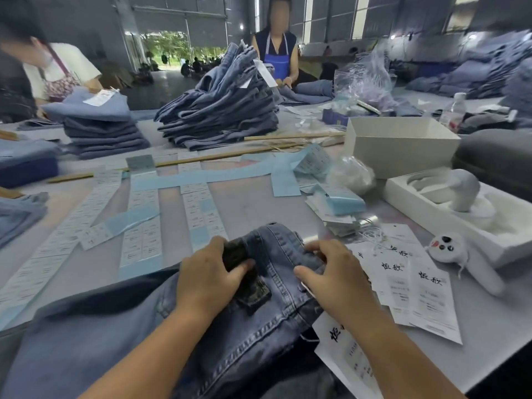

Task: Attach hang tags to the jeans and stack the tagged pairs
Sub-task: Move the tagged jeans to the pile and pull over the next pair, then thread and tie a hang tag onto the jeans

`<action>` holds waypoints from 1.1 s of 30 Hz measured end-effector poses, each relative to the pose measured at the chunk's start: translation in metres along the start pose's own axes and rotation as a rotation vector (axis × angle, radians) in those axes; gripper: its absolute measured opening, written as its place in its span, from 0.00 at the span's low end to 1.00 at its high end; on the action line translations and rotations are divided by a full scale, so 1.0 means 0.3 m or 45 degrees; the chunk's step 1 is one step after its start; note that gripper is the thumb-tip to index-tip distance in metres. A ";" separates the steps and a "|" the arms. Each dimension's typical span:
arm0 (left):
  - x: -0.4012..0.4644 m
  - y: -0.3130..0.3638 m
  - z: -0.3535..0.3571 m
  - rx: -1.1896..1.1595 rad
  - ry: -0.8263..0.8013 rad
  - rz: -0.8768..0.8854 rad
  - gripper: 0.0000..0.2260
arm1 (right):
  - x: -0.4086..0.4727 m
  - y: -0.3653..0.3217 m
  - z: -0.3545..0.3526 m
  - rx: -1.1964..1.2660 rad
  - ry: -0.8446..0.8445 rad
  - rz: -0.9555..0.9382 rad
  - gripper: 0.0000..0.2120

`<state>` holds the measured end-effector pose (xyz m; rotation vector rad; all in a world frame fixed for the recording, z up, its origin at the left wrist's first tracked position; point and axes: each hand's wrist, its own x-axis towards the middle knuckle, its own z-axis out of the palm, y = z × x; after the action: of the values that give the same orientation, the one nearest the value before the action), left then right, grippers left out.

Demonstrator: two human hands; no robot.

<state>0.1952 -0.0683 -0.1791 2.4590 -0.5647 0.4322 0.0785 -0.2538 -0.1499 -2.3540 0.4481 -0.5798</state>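
The jeans lie on the table right in front of us, with the waistband turned up so we can work on it. Our left hand curls around the dark patch at the back of the waistband and holds the cloth bunched up. Our right hand grips the waistband just beside it, fingers tucked over the edge. We think both hands hold tight so the top of the jeans stays still while a tag goes on. We cannot tell if a string or tag is in our fingers yet. The white hang tags lie fanned out by our right hand, close enough to grab fast. One more tag pokes out from under the jeans by our right arm. Long strips of small labels lie across the table farther off. Behind them stands a tall stack of folded jeans, some with tags showing, so that may be where done pairs go. This pair is not stacked yet.
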 end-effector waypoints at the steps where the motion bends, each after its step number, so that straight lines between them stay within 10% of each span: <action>1: 0.022 -0.001 -0.012 0.035 -0.032 -0.026 0.21 | 0.009 0.003 -0.007 0.043 -0.003 -0.004 0.11; 7: 0.009 0.058 -0.001 0.383 -0.177 -0.083 0.27 | -0.037 0.031 -0.040 -0.039 0.013 -0.076 0.08; 11: -0.048 0.170 0.000 0.165 -0.098 0.295 0.23 | -0.066 0.054 -0.058 -0.057 -0.050 -0.112 0.09; 19: -0.097 0.269 -0.013 -0.397 -0.650 0.566 0.12 | -0.083 0.081 -0.108 0.104 -0.226 -0.116 0.12; 33: -0.108 0.304 -0.027 -0.972 -0.619 -0.052 0.06 | -0.104 0.035 -0.096 0.330 -0.028 -0.218 0.09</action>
<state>0.1221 -0.1219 -0.1446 1.8077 -0.7072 -0.3650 0.0358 -0.2621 -0.1462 -2.1592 0.1510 -0.6486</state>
